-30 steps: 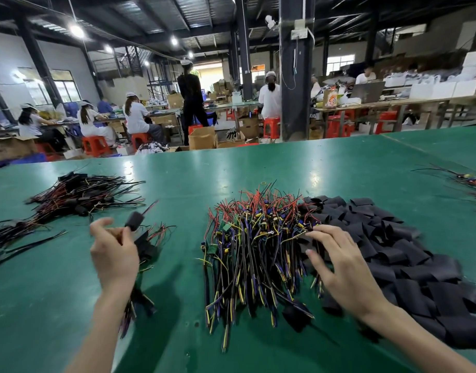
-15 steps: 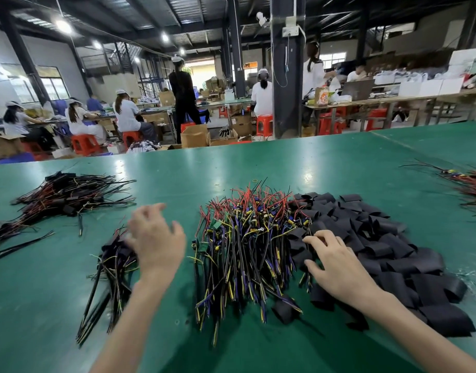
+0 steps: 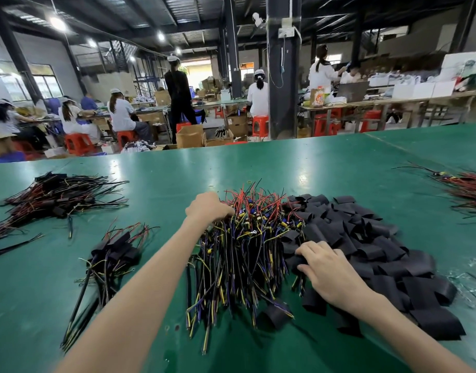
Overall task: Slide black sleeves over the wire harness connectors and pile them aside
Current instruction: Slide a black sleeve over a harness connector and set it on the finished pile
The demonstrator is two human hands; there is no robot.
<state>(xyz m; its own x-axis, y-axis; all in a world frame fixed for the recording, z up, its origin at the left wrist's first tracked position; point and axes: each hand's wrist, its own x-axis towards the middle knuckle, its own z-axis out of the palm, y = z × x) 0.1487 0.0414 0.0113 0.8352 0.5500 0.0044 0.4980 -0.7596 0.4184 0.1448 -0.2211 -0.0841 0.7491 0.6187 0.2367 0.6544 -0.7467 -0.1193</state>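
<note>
A loose heap of thin red, yellow, blue and black wire harnesses (image 3: 242, 254) is lying in the middle of the glossy green worktable (image 3: 325, 170), its connector ends pointing away from the person. The left hand (image 3: 208, 207) is reaching into the far left edge of that heap with its fingers curled down among the wires; whether they are gripping one cannot be told. Just right of it, touching, a broad pile of flat black sleeves (image 3: 366, 251) is spreading out, and the right hand (image 3: 331, 273) is resting on its near left edge, fingers bent and spread, possibly pinching a sleeve. A small sleeved bundle (image 3: 113, 254) is lying to the left, with a larger sleeved pile (image 3: 59, 197) beyond it.
</note>
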